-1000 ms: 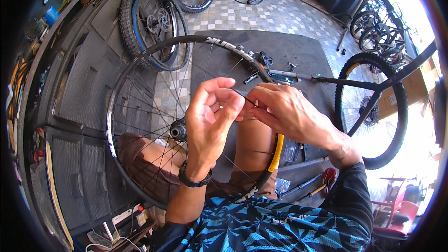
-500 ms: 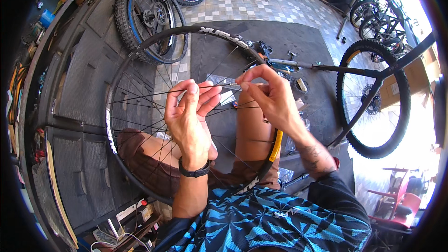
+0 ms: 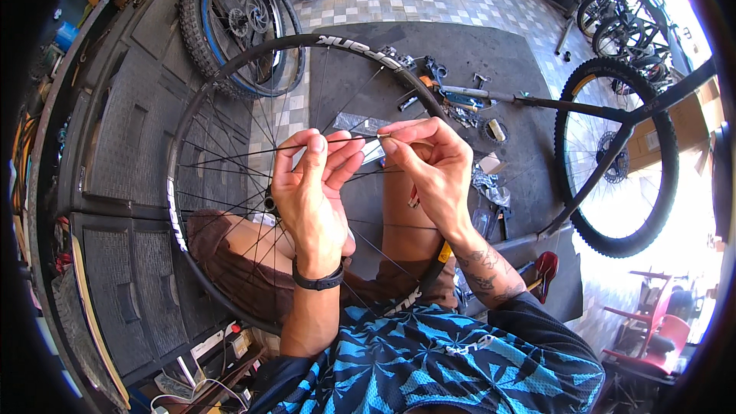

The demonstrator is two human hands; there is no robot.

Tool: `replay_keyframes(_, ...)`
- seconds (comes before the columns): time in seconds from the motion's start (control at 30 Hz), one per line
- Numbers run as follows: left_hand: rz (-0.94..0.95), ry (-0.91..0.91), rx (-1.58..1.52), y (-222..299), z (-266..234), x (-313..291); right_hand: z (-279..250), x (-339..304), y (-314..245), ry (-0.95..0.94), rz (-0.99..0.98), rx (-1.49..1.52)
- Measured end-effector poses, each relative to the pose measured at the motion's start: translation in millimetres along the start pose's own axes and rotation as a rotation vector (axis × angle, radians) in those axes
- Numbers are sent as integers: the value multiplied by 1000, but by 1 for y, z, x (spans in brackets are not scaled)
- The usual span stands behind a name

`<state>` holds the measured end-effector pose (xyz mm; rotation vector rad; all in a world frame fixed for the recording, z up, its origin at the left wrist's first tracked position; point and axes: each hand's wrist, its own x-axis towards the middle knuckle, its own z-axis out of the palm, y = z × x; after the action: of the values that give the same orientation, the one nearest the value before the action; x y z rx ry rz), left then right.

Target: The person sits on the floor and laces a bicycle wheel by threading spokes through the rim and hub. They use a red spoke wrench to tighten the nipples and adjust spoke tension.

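Observation:
A thin black spoke [image 3: 348,139] lies between the thumb and fingers of my left hand [image 3: 310,195], whose other fingers are loosely curled. At the spoke's right end my right hand [image 3: 435,165] pinches a tiny metal piece, probably a spoke nipple, mostly covered by the fingertips. Around both hands, a large black wheel rim [image 3: 261,51] with white lettering and a yellow patch rests over my lap. Several other black spokes cross its inside toward a hub largely behind my left hand.
On the dark mat [image 3: 345,54] lie bike parts, a clear plastic bag [image 3: 360,124] and a red-and-black saddle [image 3: 546,270]. Black drawers [image 3: 123,276] line the left side. Tyred wheels [image 3: 222,38] lean at the upper left; a bike's wheel [image 3: 563,146] stands at the right.
My right hand has moved slightly left, its fingertips now covering more of the spoke's metal end. My left hand stays almost in place. The rim has shifted slightly left in view.

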<state>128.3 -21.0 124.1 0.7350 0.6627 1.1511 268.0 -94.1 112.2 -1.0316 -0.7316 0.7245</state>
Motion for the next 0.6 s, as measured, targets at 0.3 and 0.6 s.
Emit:
replay_keyframes(0.3,74,-248,338,20,-2,6,-2,-21,14,37,-131,-123)
replay_keyframes(0.6,76,-762,1018,35,24,32,-13,-53,18,-113,375,216)
